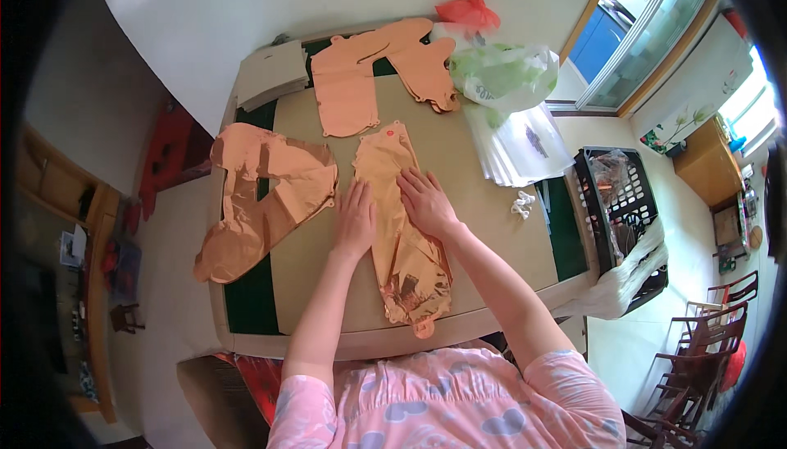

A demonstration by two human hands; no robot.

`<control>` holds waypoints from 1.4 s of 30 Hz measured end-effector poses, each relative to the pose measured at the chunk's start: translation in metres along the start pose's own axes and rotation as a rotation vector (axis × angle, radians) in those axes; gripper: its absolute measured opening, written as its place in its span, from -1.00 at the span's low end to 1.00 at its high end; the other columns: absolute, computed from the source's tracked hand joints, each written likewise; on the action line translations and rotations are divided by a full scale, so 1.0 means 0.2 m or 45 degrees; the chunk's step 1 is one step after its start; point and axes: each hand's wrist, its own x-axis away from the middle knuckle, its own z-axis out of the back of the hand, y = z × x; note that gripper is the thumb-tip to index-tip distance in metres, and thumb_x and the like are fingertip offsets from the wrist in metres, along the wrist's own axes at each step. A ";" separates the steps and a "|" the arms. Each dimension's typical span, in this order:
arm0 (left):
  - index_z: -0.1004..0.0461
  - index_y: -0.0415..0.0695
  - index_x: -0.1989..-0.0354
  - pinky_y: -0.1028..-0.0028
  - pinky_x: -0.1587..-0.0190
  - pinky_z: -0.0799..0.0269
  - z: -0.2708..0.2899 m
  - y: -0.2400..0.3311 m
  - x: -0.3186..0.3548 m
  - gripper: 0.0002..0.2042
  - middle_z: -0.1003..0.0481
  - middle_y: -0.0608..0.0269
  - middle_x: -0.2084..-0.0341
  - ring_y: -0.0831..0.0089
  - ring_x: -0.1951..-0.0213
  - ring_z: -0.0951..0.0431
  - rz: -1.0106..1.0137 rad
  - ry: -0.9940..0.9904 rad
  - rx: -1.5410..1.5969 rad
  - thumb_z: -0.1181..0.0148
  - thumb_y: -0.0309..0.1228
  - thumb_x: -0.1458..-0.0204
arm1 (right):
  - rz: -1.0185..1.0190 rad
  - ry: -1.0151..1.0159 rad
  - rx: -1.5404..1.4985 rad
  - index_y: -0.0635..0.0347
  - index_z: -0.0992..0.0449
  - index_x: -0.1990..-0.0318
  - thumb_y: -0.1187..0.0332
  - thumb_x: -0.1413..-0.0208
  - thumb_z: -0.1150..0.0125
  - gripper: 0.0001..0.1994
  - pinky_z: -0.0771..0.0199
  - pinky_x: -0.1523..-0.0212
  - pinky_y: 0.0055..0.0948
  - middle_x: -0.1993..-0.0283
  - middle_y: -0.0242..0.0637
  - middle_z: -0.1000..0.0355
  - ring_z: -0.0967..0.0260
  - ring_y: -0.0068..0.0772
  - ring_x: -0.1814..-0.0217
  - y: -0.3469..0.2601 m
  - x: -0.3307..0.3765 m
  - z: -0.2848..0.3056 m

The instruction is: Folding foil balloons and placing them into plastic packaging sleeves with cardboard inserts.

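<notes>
On the tan surface (484, 227), my left hand (355, 221) and right hand (425, 200) lie spread, palms pressing flat the rose-gold foil balloon (403, 244), beside another deflated foil balloon (262, 199).

- A rectangular table (492, 227) with a tan top and a dark green border strip carries everything; its near edge runs just in front of the person.
- A long, flat rose-gold foil balloon (406, 227) lies down the middle, its tail reaching past the near edge.
- A second flattened foil balloon (266, 203) lies at the left, hanging over the table's side.
- Two more foil shapes (361, 80) lie at the far end, overlapping.
- A translucent plastic bag with green print (504, 76) sits at the far right corner.
- A stack of clear plastic sleeves (525, 150) lies beside it.
- A small white object (522, 203) rests near the right edge.
</notes>
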 end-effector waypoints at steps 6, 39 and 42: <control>-0.22 -0.22 -0.27 -0.03 -0.37 0.11 -0.01 0.02 0.00 -0.54 -0.15 0.06 -0.33 0.17 -0.39 -0.05 -0.001 -0.137 -0.220 0.09 -0.28 -0.24 | -0.022 0.008 -0.025 0.21 -0.32 -0.23 0.28 -0.27 0.06 -0.59 0.00 -0.40 -0.04 -0.32 -0.11 -0.24 -0.07 -0.11 -0.43 0.01 0.01 0.01; -0.21 0.05 -0.33 -0.06 -0.38 0.18 -0.02 0.14 -0.01 -0.45 -0.09 0.03 -0.36 0.07 -0.41 0.03 -0.046 -0.253 -0.098 0.04 -0.05 -0.19 | -0.058 0.135 -0.500 0.18 -0.37 -0.17 0.50 -0.14 -0.03 -0.60 -0.16 -0.31 -0.08 -0.15 -0.05 -0.37 -0.25 0.05 -0.23 0.04 0.10 0.14; -0.21 0.04 -0.32 -0.07 -0.38 0.16 -0.02 0.13 -0.01 -0.45 -0.09 0.04 -0.36 0.06 -0.41 0.02 -0.065 -0.252 -0.109 0.02 -0.05 -0.17 | -0.005 -0.185 -0.587 0.16 -0.38 -0.15 0.60 -0.05 -0.01 -0.55 -0.21 -0.28 -0.10 -0.08 -0.09 -0.42 -0.29 0.06 -0.15 0.04 0.36 0.23</control>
